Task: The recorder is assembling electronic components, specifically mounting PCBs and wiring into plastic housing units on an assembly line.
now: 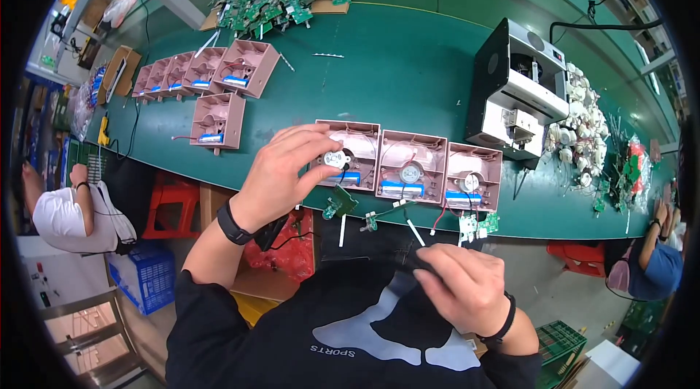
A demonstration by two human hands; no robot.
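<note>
L hand [288, 170] pinches a small round white-and-silver motor [336, 159] betw. thumb and fingertips, held just over the leftmost of three pink trays [348, 129] at the near table edge. Motor's flat face points up toward the camera; no clear long axis, it's round. It sits at approx. 2 o'clock from the L palm, well apart from the R hand [461, 288], which is at approx. 5 o'clock from it. R hand is loosely curled near the black shirt, fingertips closed on smth dark; can't tell what. Each tray has a blue rectangular label-like strip [402, 188] along its near wall. Small green boards [340, 203] w/ white wires hang off the table edge below the trays.
</note>
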